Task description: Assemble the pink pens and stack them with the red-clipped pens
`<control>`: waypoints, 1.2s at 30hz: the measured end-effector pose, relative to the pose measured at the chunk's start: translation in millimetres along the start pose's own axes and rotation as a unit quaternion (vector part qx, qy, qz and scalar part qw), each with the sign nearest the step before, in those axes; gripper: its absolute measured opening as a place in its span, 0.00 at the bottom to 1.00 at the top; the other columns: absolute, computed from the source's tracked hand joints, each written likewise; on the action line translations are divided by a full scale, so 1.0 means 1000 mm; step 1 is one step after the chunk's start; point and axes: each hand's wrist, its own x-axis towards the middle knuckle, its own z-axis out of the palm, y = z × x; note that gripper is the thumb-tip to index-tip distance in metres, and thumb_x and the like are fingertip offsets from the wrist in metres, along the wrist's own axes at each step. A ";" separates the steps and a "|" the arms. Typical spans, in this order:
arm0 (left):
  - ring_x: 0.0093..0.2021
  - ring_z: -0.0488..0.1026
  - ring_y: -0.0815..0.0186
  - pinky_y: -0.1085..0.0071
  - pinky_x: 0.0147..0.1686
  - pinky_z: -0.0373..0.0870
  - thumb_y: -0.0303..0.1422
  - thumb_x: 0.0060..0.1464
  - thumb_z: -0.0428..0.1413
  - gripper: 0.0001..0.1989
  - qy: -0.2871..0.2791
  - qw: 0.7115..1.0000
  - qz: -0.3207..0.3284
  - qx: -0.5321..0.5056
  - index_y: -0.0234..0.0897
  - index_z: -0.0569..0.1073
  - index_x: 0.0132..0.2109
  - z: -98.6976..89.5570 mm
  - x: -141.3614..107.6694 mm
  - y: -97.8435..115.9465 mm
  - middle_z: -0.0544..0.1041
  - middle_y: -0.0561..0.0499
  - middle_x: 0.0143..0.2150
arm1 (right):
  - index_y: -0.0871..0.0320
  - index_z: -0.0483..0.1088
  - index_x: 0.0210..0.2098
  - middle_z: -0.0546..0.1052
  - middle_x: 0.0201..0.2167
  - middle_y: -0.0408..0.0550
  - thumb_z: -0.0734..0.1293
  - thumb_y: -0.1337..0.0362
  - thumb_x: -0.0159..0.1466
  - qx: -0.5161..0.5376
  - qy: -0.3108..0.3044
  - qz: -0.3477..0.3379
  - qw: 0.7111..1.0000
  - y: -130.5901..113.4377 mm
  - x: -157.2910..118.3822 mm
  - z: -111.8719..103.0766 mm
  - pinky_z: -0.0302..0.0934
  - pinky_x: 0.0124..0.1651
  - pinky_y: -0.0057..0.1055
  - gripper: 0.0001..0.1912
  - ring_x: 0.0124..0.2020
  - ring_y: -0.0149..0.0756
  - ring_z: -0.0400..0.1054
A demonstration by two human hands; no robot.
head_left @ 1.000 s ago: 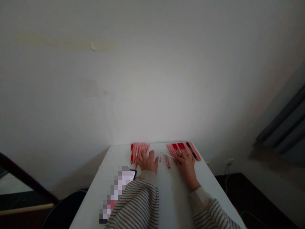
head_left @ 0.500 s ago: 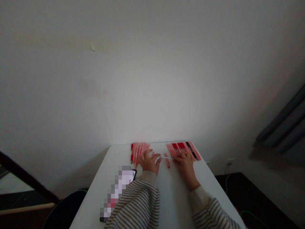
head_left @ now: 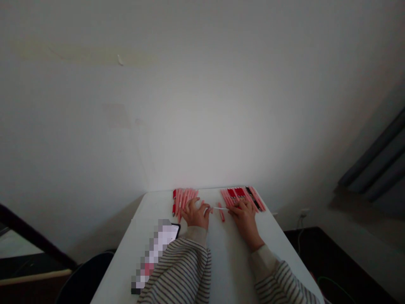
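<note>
My left hand [head_left: 196,214] is beside the left group of pink pens [head_left: 184,202], its thumb and index finger pinched at the left end of a thin white stick [head_left: 220,208]. The stick's right end is between the fingers of my right hand [head_left: 245,217], which rests just below the right group of pink pens [head_left: 228,196]. Red and black parts show among that group. A short pink and red pen piece [head_left: 222,213] lies on the white table [head_left: 232,257] between my hands, partly under the stick.
A phone [head_left: 158,253] with a blurred-out screen lies left of my left sleeve. The table's back edge meets a grey wall [head_left: 202,105]. A dark curtain [head_left: 376,169] hangs at the right, with a socket and cable below. A dark rounded object [head_left: 85,280] stands at the lower left.
My left thumb and index finger have closed together at the stick's left end. My right hand holds nearly the same pose. The whole view has shifted slightly.
</note>
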 end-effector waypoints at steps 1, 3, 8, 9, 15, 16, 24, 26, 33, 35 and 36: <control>0.55 0.61 0.58 0.48 0.58 0.47 0.38 0.47 0.59 0.03 0.003 1.000 -0.001 0.002 0.51 0.79 0.31 0.000 0.000 0.000 0.71 0.53 0.51 | 0.42 0.77 0.39 0.73 0.41 0.45 0.69 0.63 0.58 -0.003 0.000 0.002 1.000 0.000 0.000 0.000 0.49 0.50 0.41 0.10 0.47 0.42 0.57; 0.55 0.61 0.57 0.47 0.58 0.47 0.37 0.48 0.59 0.03 0.008 1.000 -0.003 0.007 0.50 0.79 0.32 0.000 0.001 -0.001 0.71 0.52 0.51 | 0.42 0.77 0.38 0.73 0.42 0.45 0.69 0.63 0.58 -0.008 0.001 0.005 1.000 0.000 0.000 -0.001 0.48 0.51 0.42 0.10 0.48 0.42 0.57; 0.55 0.62 0.56 0.48 0.58 0.47 0.39 0.48 0.59 0.04 0.028 0.999 -0.011 0.029 0.49 0.78 0.31 0.001 0.002 -0.004 0.72 0.51 0.51 | 0.43 0.77 0.38 0.73 0.41 0.45 0.69 0.63 0.58 -0.003 0.001 0.010 1.000 0.000 0.000 -0.002 0.47 0.52 0.42 0.10 0.47 0.42 0.57; 0.55 0.62 0.56 0.49 0.58 0.47 0.39 0.48 0.59 0.05 0.031 0.999 -0.013 0.036 0.49 0.78 0.32 0.001 0.003 -0.005 0.73 0.51 0.51 | 0.43 0.77 0.38 0.73 0.41 0.45 0.69 0.63 0.58 -0.002 0.001 0.012 1.000 0.000 0.000 -0.002 0.47 0.52 0.42 0.10 0.47 0.43 0.57; 0.56 0.60 0.57 0.50 0.58 0.45 0.39 0.46 0.60 0.04 -0.007 0.996 -0.040 0.078 0.49 0.78 0.32 -0.002 0.002 -0.003 0.71 0.52 0.53 | 0.43 0.76 0.41 0.73 0.41 0.46 0.68 0.63 0.59 -0.001 0.003 0.022 1.000 -0.001 0.001 -0.003 0.47 0.52 0.42 0.11 0.46 0.43 0.57; 0.57 0.59 0.57 0.50 0.59 0.44 0.39 0.45 0.60 0.05 -0.019 0.995 -0.047 0.086 0.49 0.78 0.32 -0.002 0.001 -0.002 0.71 0.52 0.54 | 0.44 0.76 0.41 0.73 0.41 0.46 0.67 0.62 0.59 -0.002 0.003 0.020 1.000 -0.001 0.000 -0.003 0.47 0.53 0.42 0.11 0.46 0.42 0.57; 0.60 0.54 0.54 0.42 0.60 0.39 0.37 0.45 0.60 0.08 -0.066 0.989 -0.063 0.114 0.49 0.78 0.36 0.000 0.001 0.002 0.68 0.51 0.57 | 0.45 0.76 0.41 0.73 0.38 0.47 0.66 0.61 0.60 0.004 0.006 0.015 1.000 0.001 0.000 -0.002 0.47 0.52 0.44 0.10 0.45 0.44 0.57; 0.61 0.53 0.54 0.41 0.60 0.39 0.37 0.45 0.60 0.08 -0.070 0.989 -0.066 0.116 0.50 0.78 0.37 0.001 0.001 0.003 0.67 0.51 0.57 | 0.44 0.76 0.41 0.73 0.38 0.47 0.66 0.61 0.60 0.006 0.011 0.013 1.000 0.001 0.000 -0.001 0.47 0.52 0.44 0.11 0.46 0.44 0.57; 0.61 0.54 0.53 0.39 0.60 0.38 0.37 0.45 0.60 0.10 -0.076 0.986 -0.068 0.130 0.49 0.77 0.38 0.000 0.001 0.005 0.67 0.49 0.58 | 0.45 0.76 0.40 0.73 0.40 0.47 0.67 0.61 0.59 0.003 0.011 0.011 1.000 0.003 0.000 0.001 0.47 0.52 0.44 0.10 0.46 0.44 0.56; 0.61 0.54 0.54 0.39 0.60 0.39 0.37 0.46 0.60 0.10 -0.074 0.986 -0.068 0.131 0.49 0.77 0.39 0.000 0.001 0.005 0.67 0.49 0.58 | 0.45 0.76 0.40 0.73 0.40 0.47 0.67 0.61 0.59 0.000 0.011 0.012 1.000 0.003 0.000 0.002 0.47 0.51 0.44 0.10 0.47 0.44 0.56; 0.61 0.54 0.54 0.39 0.60 0.39 0.37 0.46 0.60 0.10 -0.073 0.986 -0.068 0.131 0.49 0.77 0.38 -0.001 0.001 0.005 0.67 0.49 0.58 | 0.45 0.76 0.40 0.73 0.40 0.47 0.67 0.61 0.59 -0.001 0.012 0.011 1.000 0.003 0.000 0.002 0.47 0.51 0.44 0.10 0.47 0.44 0.56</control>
